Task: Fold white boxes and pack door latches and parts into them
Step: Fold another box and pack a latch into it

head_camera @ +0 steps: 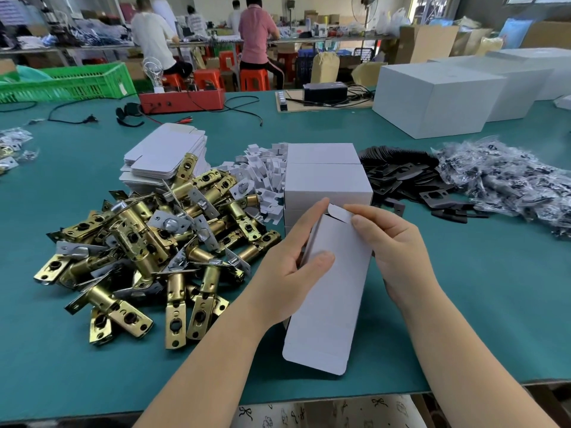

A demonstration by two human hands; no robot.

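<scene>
While our left hand (290, 267) grips the white box (332, 291) and our right hand (392, 251) pinches its far flap (340, 215), nothing looks packed yet: the near end stands open, and the latches (148, 251) lie heaped alongside. Held above the table edge, the box's long axis runs away from us.

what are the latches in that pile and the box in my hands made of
The latches look like metal: shiny brass-coloured tubes with duller silver-grey faceplates, glinting in the light. The box looks like thin matte white cardboard, judging by its creased fold lines and tuck flap.
</scene>
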